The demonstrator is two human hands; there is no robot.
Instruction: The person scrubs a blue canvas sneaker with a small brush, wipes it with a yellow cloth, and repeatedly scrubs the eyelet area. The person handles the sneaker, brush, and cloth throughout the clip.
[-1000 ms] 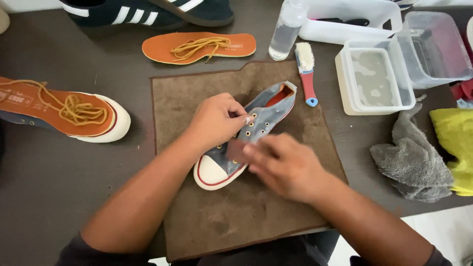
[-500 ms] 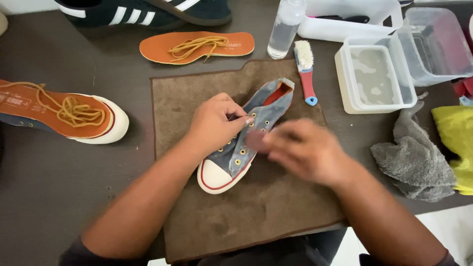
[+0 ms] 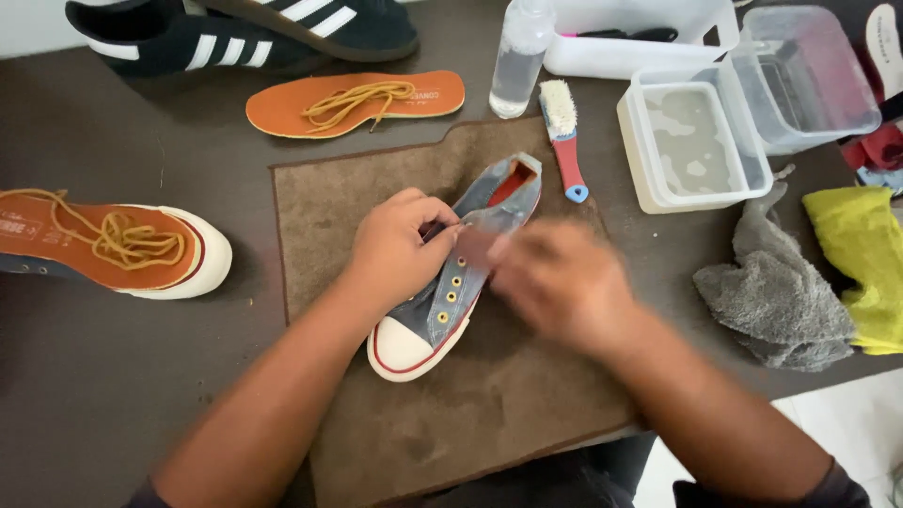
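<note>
Left hand (image 3: pixel 395 246) is clenched on the upper of a blue-grey canvas sneaker (image 3: pixel 450 296), fingers curled into the eyelet row and tongue, pinning it down. The sneaker lies between the two hands on a brown towel mat (image 3: pixel 489 414), white toe cap toward the person, orange-lined heel opening pointing away.

Right hand (image 3: pixel 560 282) is motion-blurred, resting against the sneaker's outer side just beside the left hand's fingertips. A small brownish patch shows at its fingertips; cannot tell what it is, nor whether the hand grips anything.

Beyond the right hand: a red-handled brush (image 3: pixel 562 132) with pale bristles, lying at the mat's far edge; a clear spray bottle (image 3: pixel 517 58) just beside it; a white tub of cloudy water (image 3: pixel 691 141).

Out past the right wrist: a grey rag (image 3: pixel 771 292), touching a yellow cloth (image 3: pixel 856 254).

Beyond the left hand: an orange insole (image 3: pixel 357 99) carrying a coiled tan lace. Well out from the left forearm: the second sneaker (image 3: pixel 122 249), with an orange insole and lace on top.
</note>
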